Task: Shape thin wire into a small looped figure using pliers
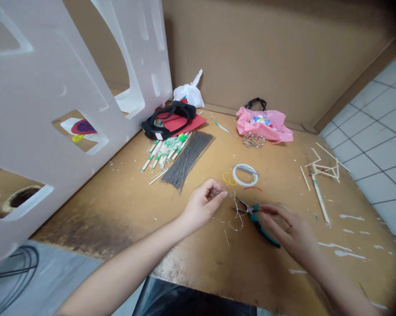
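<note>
Your left grip (204, 204) pinches thin wire (242, 226), which loops out to its right, around the pliers (254, 217); your right grip (290, 226) is at their handles, whether closed I cannot tell.

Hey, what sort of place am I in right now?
Probably a small craft or model-making corner: the stained wooden table holds a bundle of thin gray wires and what look like wrapped chopsticks, with teal-handled pliers at your right hand.
</note>
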Available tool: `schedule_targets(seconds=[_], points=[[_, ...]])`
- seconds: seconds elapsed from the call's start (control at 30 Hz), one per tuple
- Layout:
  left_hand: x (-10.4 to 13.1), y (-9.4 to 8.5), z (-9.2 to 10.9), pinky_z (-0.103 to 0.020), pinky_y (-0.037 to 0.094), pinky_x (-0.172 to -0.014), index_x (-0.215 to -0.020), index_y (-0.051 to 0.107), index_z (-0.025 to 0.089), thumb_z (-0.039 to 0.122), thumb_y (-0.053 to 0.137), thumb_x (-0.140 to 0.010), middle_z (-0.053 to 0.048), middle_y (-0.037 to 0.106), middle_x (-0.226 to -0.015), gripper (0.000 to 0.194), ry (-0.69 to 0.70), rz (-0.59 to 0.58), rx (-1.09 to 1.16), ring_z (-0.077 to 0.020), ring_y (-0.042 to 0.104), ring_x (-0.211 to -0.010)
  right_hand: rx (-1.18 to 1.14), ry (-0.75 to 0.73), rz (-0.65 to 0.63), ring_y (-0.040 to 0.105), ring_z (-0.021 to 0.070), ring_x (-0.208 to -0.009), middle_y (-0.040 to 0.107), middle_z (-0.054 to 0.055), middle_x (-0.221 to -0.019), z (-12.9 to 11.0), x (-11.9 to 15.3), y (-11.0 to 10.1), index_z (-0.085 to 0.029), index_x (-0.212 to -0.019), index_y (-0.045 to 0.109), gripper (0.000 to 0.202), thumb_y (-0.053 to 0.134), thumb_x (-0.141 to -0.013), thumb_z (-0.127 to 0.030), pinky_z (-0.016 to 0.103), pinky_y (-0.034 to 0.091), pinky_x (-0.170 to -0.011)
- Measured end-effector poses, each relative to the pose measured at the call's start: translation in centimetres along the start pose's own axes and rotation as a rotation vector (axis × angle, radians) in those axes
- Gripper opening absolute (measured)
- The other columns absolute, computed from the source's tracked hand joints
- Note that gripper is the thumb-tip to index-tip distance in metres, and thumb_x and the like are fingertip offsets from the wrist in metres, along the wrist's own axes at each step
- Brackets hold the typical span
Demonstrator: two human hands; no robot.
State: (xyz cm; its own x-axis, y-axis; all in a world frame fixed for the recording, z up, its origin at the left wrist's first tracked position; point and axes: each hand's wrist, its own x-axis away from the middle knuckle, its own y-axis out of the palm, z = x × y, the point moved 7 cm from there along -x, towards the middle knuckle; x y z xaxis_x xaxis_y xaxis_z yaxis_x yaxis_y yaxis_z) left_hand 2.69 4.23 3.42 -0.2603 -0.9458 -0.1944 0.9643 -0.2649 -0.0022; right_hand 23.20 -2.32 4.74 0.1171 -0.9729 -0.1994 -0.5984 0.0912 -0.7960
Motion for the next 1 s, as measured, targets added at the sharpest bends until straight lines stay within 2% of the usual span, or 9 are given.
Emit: schedule_targets(seconds=[0.07,0.17,0.27,0.4,0.47,0.53,0.67,1.0], points=[[0.3,0.2,0.2,-0.023,0.042,-0.061,-0.075,0.05,0.017,0.028,0.059,-0.08,-0.002,0.059,-0.076,0.014,0.029,0.006,-0.012,-0.0114,0.053,-0.07,-0.135,0.056,0.041,0.067,0.0214,-0.086,0.071,0.007,-0.094,-1.8,-0.9,0.7,-0.022,-0.101,0.064,0.025,0.055,-0.084,-0.037,0.036,0.054,-0.077],[0.5,0.1,0.7,-0.024,0.045,-0.064,-0.079,0.052,0.018,0.025,0.057,-0.083,-0.003,0.06,-0.08,0.01,0.109,0.021,-0.046,-0.0121,0.056,-0.074,-0.371,0.136,-0.093,0.068,0.0198,-0.083,0.072,0.006,-0.091,-4.0,-2.8,3.0,-0.021,-0.099,0.064,0.025,0.058,-0.081,-0.036,0.032,0.054,-0.072],[0.4,-0.3,1.5,-0.027,0.047,-0.069,-0.08,0.054,0.018,0.021,0.056,-0.084,-0.003,0.059,-0.083,0.006,0.251,0.052,-0.185,-0.0131,0.057,-0.078,-0.502,0.165,-0.17,0.065,0.0165,-0.065,0.069,0.003,-0.069,-4.9,-4.2,4.1,-0.018,-0.089,0.064,0.023,0.052,-0.084,-0.036,0.028,0.051,-0.06],[0.8,-0.4,3.4,-0.031,0.047,-0.076,-0.08,0.055,0.017,0.014,0.059,-0.081,-0.006,0.058,-0.093,0.005,0.566,0.113,-0.564,-0.016,0.055,-0.089,-0.312,0.168,-0.104,0.057,0.0138,-0.05,0.062,0.0,-0.056,-4.3,-5.1,4.0,-0.018,-0.086,0.065,0.022,0.05,-0.084,-0.033,0.025,0.042,-0.049],[1.3,0.1,4.0,-0.03,0.046,-0.073,-0.081,0.054,0.017,0.01,0.058,-0.08,-0.006,0.061,-0.091,0.008,0.691,0.073,-0.681,-0.0155,0.055,-0.084,-0.16,0.11,-0.051,0.057,0.0138,-0.051,0.064,0.0,-0.058,-4.4,-5.4,3.7,-0.018,-0.082,0.066,0.018,0.051,-0.082,-0.028,0.025,0.041,-0.05],[1.6,0.7,4.2,-0.029,0.045,-0.069,-0.081,0.051,0.017,0.008,0.056,-0.08,-0.005,0.064,-0.088,0.01,0.759,0.017,-0.743,-0.0147,0.056,-0.079,-0.049,0.042,-0.012,0.057,0.014,-0.053,0.065,0.001,-0.06,-4.8,-5.6,3.5,-0.018,-0.077,0.066,0.017,0.051,-0.08,-0.025,0.025,0.04,-0.051],[1.7,1.1,4.2,-0.03,0.043,-0.067,-0.081,0.05,0.017,0.008,0.056,-0.08,-0.004,0.068,-0.086,0.011,0.788,-0.01,-0.824,-0.0147,0.057,-0.076,0.018,-0.007,0.012,0.055,0.0127,-0.049,0.065,0.001,-0.058,-5.3,-5.5,3.5,-0.018,-0.075,0.066,0.017,0.051,-0.08,-0.025,0.024,0.037,-0.05],[1.7,1.4,4.2,-0.029,0.046,-0.069,-0.081,0.049,0.017,0.009,0.053,-0.082,-0.005,0.068,-0.085,0.009,0.812,-0.057,-0.859,-0.0149,0.058,-0.077,0.01,-0.005,-0.022,0.053,0.0118,-0.049,0.062,0.0,-0.058,-5.5,-5.5,3.2,-0.019,-0.071,0.064,0.015,0.051,-0.078,-0.022,0.023,0.035,-0.05]])
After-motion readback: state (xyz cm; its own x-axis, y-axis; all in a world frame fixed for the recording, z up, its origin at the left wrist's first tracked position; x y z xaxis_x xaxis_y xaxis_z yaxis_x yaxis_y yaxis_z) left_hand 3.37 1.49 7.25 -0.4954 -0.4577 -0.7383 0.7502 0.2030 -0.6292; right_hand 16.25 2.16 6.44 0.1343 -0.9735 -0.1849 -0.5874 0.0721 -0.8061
